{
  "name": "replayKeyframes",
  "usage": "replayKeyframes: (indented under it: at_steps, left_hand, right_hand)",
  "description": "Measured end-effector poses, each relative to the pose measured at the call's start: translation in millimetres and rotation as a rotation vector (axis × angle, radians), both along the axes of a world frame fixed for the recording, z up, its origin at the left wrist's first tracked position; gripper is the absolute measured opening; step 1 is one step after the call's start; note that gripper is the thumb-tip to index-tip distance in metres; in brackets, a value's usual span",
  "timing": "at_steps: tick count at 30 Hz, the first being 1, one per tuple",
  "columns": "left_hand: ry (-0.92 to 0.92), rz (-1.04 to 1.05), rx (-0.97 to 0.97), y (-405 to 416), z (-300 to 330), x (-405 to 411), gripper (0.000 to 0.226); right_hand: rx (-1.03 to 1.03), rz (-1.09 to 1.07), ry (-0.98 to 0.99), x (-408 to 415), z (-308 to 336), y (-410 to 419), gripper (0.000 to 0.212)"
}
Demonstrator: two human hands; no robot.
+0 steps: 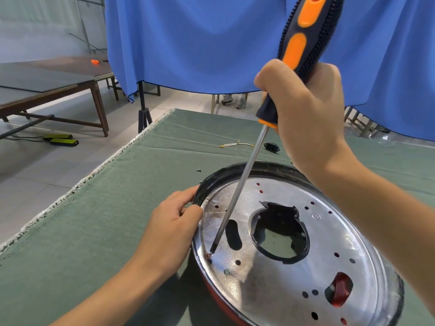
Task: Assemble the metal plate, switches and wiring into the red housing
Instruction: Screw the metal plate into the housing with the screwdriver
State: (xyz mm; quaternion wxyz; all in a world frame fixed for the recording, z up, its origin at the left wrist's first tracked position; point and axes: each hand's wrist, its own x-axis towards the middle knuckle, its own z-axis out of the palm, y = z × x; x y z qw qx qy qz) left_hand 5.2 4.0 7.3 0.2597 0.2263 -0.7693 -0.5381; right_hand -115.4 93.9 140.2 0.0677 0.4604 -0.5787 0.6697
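Right hand [308, 118] grips a ribbed black-and-orange screwdriver [297, 50]; left hand [174, 222] pinches the housing rim [200, 188].
Its tip seemingly meets the shiny perforated round metal plate [306, 274] on green felt table cloth [94, 220].

The green cloth [98, 208] left of the red housing [219, 300] is bare, so a hand can pass there. The left hand [174, 222] grips the housing's left rim and blocks that edge. The screwdriver [244, 175], held in the right hand [308, 114], slants across the left part of the metal plate [289, 274], and the right forearm crosses over the plate's right side. Behind the housing, a small wire [235, 144], a black socket [271, 147] and a screw [198, 170] lie on the cloth, with free room between them.
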Motion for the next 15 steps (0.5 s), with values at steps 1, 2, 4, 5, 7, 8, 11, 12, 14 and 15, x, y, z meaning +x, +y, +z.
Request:
replayKeyframes:
  at_steps: [1, 2, 4, 5, 7, 8, 11, 12, 14, 15]
  left_hand:
    - [0.001, -0.001, 0.000, -0.1, 0.1, -0.1, 0.045]
    - [0.002, -0.001, -0.001, -0.4, 0.0, -0.1, 0.045]
    - [0.002, -0.001, -0.006, -0.5, 0.1, -0.2, 0.045]
    - [0.002, -0.001, -0.009, -0.4, 0.2, 0.0, 0.045]
    - [0.001, 0.002, -0.013, -0.2, 0.3, 0.1, 0.045]
    - [0.002, 0.003, -0.014, -0.2, 0.3, 0.1, 0.045]
    - [0.010, -0.007, -0.011, -0.2, 0.3, 0.2, 0.045]
    - [0.013, -0.010, -0.011, -0.3, 0.2, 0.1, 0.045]
    - [0.014, -0.016, -0.015, -0.5, 0.1, 0.2, 0.045]
    - [0.014, -0.018, -0.017, -0.6, -0.1, 0.3, 0.045]
  right_hand:
    - [0.000, -0.003, -0.003, -0.3, -0.4, -0.1, 0.044]
    - [0.000, -0.003, -0.005, -0.4, -0.7, -0.1, 0.043]
    - [0.000, -0.002, -0.007, -0.5, -0.7, -0.3, 0.042]
    - [-0.002, -0.001, -0.006, -0.3, -0.6, -0.3, 0.042]
    - [-0.006, 0.005, -0.002, 0.3, -0.3, -0.4, 0.044]
    - [-0.008, 0.007, 0.001, 0.6, -0.3, -0.4, 0.045]
    - [-0.009, 0.009, 0.005, 0.9, -0.9, -0.8, 0.046]
    - [-0.006, 0.007, 0.010, 0.7, -0.8, -0.7, 0.046]
    - [0.000, 0.005, 0.026, 0.6, -0.2, -0.5, 0.045]
    - [0.003, 0.005, 0.033, 0.6, 0.1, -0.3, 0.045]
